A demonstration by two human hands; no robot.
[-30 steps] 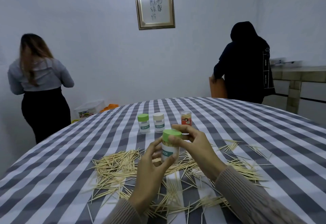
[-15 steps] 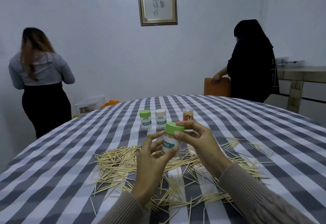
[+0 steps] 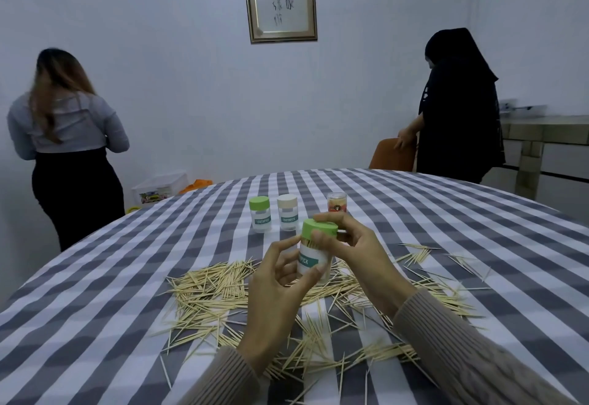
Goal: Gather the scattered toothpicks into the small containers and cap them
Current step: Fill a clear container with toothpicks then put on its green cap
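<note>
Above the scattered toothpicks [image 3: 223,290], the left hand [image 3: 280,280] grips the toothpick jar [image 3: 314,261] by its body while the right hand [image 3: 357,245] pinches its green cap [image 3: 319,228]. Since a second ago the cap has tilted and turned slightly, so it is probably being twisted; most toothpicks remain ungathered.

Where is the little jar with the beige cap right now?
The beige-capped jar stands upright on the checked tablecloth, middle of a row of three, between a green-capped jar and a small orange jar, beyond the hands.
</note>
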